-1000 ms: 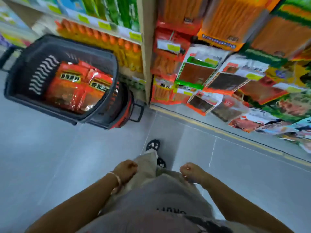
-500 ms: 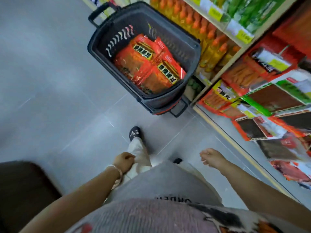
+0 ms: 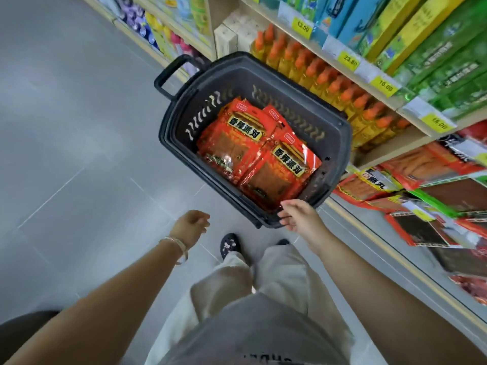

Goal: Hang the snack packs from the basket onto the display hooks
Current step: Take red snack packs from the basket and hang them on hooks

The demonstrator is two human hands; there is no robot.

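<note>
A dark plastic basket point(image 3: 181, 143) stands on the grey floor beside the shelving. Inside it lie red and orange snack packs point(image 3: 253, 151) with yellow labels, stacked flat. My right hand point(image 3: 300, 216) reaches over the basket's near rim with fingers spread and relaxed, holding nothing. My left hand point(image 3: 191, 227), a bracelet on its wrist, hovers to the left of the basket's near corner, fingers loosely curled and empty. Snack packs hanging on the display hooks point(image 3: 432, 198) fill the lower right.
Shelves on the right carry orange-capped bottles point(image 3: 340, 85) and green and blue boxes point(image 3: 427, 35) with yellow price tags. The basket's handle point(image 3: 171, 75) sticks out at its far end. Grey tiled floor point(image 3: 73, 154) stretches to the left. My feet stand just below the basket.
The view has swung toward the basket, which is now closer. Both hands have risen from my waist and uncurled; the right hand has reached the basket's near rim.
</note>
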